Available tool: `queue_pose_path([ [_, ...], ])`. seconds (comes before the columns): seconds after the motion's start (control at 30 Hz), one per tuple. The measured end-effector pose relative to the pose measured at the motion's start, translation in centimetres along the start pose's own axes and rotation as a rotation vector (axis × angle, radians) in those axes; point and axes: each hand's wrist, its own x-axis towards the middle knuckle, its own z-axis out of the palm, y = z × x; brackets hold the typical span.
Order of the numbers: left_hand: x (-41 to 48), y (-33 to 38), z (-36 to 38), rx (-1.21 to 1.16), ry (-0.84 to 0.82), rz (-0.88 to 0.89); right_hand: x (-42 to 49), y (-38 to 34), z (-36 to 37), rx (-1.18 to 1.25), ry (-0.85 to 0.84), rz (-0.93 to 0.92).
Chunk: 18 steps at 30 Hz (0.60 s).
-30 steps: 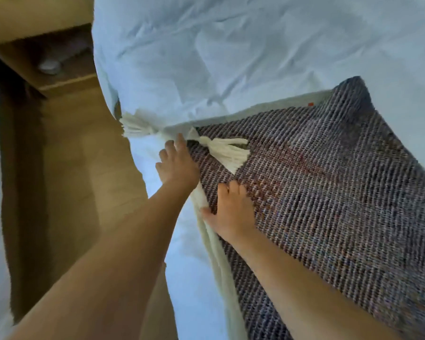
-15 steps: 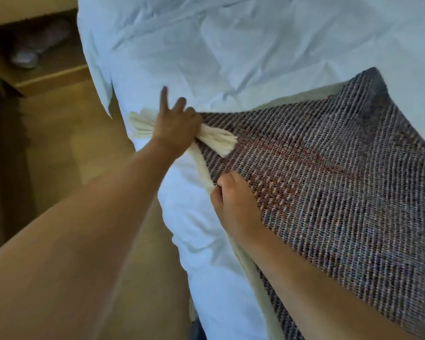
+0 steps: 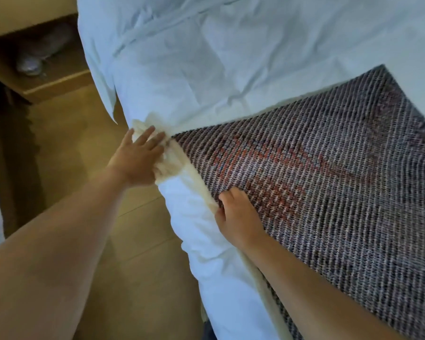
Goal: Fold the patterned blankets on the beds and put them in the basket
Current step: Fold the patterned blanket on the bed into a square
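Note:
A dark woven patterned blanket (image 3: pixel 329 182) with red marks and a cream border lies folded on the white bed (image 3: pixel 231 57). Its cream tassels (image 3: pixel 167 165) bunch at the near left corner. My left hand (image 3: pixel 135 160) lies over those tassels with straight fingers, pressing them at the mattress edge. My right hand (image 3: pixel 236 214) pinches the blanket's cream left edge a little nearer to me, fingers curled on the fabric. No basket is in view.
A wooden bedside shelf (image 3: pixel 47 77) stands at the upper left with a blurred grey object (image 3: pixel 37 57) on it. Wooden floor (image 3: pixel 138 253) runs along the bed's left side. The edge of another white bed shows at the far left.
My left hand has flattened over the tassels and pushed them down toward the corner. My right hand, flat a second ago, now grips the blanket's edge.

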Motion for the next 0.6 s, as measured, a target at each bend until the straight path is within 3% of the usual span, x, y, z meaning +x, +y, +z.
queue_pose_path([
  [0.13, 0.7, -0.6, -1.7, -0.098, -0.031, 0.019, 0.4, -0.3, -0.1, 0.026, -0.015, 0.046],
  [0.3, 2.4, 4.8, -5.7, -0.336, 0.116, 0.102, 0.2, 0.1, -2.4, 0.101, -0.064, 0.018],
  [0.47, 4.3, 11.2, -9.5, -0.410, 0.106, 0.041, 0.1, 2.8, -7.3, 0.094, 0.046, 0.022],
  [0.6, 7.4, 14.7, -11.6, -0.451, 0.042, -0.015, 0.8, 6.7, -10.9, 0.089, 0.174, 0.135],
])
